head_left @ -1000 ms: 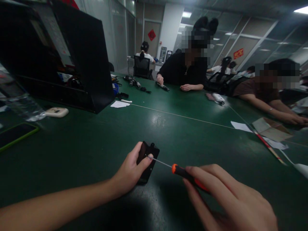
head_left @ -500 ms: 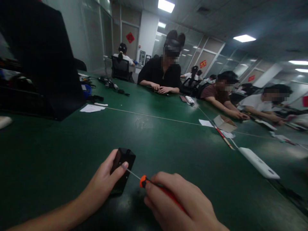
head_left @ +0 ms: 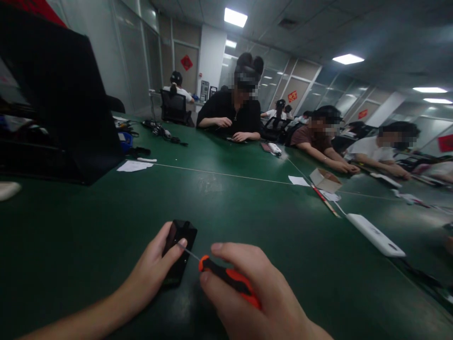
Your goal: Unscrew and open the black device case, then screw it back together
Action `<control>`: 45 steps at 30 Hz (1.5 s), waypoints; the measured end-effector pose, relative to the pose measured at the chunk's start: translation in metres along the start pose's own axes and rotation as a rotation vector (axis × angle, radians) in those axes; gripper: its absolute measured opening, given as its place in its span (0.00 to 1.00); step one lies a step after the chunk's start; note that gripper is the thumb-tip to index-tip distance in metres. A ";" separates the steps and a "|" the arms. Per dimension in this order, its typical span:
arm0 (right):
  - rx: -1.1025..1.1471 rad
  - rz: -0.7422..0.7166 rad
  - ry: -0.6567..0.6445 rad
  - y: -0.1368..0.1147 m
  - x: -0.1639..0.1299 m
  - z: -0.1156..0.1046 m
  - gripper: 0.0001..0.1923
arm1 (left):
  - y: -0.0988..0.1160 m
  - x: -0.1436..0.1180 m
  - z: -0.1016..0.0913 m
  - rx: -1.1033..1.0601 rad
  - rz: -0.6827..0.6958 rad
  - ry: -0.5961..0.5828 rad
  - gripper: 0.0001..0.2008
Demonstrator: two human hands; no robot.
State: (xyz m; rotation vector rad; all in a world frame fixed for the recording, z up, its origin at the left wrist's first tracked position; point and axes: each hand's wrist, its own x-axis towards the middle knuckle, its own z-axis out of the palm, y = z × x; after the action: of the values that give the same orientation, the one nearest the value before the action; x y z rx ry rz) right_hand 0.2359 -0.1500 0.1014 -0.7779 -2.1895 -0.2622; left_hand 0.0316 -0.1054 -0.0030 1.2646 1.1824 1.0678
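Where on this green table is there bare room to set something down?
Bare green table lies between the small black device and the white paper sheet. It is crowded by the black open case and near the white power strip.

Bare green desk [head_left: 226, 208] lies open ahead of and to both sides of the hands. A black box [head_left: 60, 104] walls off the far left; a white power strip [head_left: 375, 234], a stick [head_left: 325, 200] and a cardboard box [head_left: 324, 179] lie well off right
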 end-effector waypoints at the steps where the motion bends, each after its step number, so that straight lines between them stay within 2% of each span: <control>1: -0.026 -0.025 -0.008 0.001 0.000 0.000 0.09 | 0.002 0.000 0.000 -0.006 0.012 -0.013 0.23; 3: -0.039 -0.034 -0.013 0.003 -0.001 0.001 0.10 | 0.003 0.000 0.001 -0.022 0.028 -0.031 0.21; 5: 0.006 -0.023 0.044 0.005 0.000 0.004 0.11 | 0.002 0.000 0.001 -0.023 0.039 -0.036 0.21; 8: 0.109 -0.017 0.105 0.005 0.001 0.005 0.08 | -0.001 0.001 0.000 -0.003 0.043 -0.044 0.20; 11: 0.092 -0.010 0.010 0.005 -0.001 0.005 0.06 | -0.001 0.001 -0.001 -0.006 0.031 -0.053 0.19; 16: 0.058 -0.005 0.059 0.006 -0.009 0.006 0.10 | 0.002 0.001 0.001 -0.016 0.049 -0.055 0.18; 19: 0.024 -0.040 -0.047 0.009 -0.012 0.003 0.08 | 0.002 0.000 0.000 -0.029 0.054 -0.061 0.18; 22: -0.030 -0.030 -0.118 0.014 -0.013 -0.002 0.11 | 0.001 0.000 -0.001 -0.051 0.019 -0.073 0.18; 24: 0.013 -0.009 -0.145 0.017 -0.013 -0.003 0.13 | 0.000 0.001 -0.001 -0.067 0.002 -0.076 0.18; 29: 0.006 -0.054 -0.090 0.016 -0.010 0.001 0.13 | -0.002 0.002 -0.002 -0.042 0.058 -0.032 0.17; 32: -0.036 -0.052 -0.113 0.013 -0.011 0.002 0.12 | -0.003 0.004 -0.002 -0.054 0.051 -0.029 0.17; 35: -0.030 -0.023 -0.165 0.011 -0.015 0.001 0.15 | -0.004 0.004 -0.001 -0.091 0.052 -0.042 0.16; 39: -0.004 0.003 -0.123 0.011 -0.019 0.000 0.18 | -0.002 0.003 -0.001 -0.085 0.079 -0.056 0.14; 45: -0.091 -0.019 -0.217 0.013 -0.021 0.002 0.11 | -0.002 0.004 -0.002 -0.119 0.074 -0.047 0.14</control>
State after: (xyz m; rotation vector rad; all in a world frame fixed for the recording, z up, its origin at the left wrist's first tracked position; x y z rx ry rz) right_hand 0.2533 -0.1483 0.0840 -0.8715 -2.4028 -0.3010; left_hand 0.0304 -0.1013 -0.0050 1.2412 1.0284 1.1396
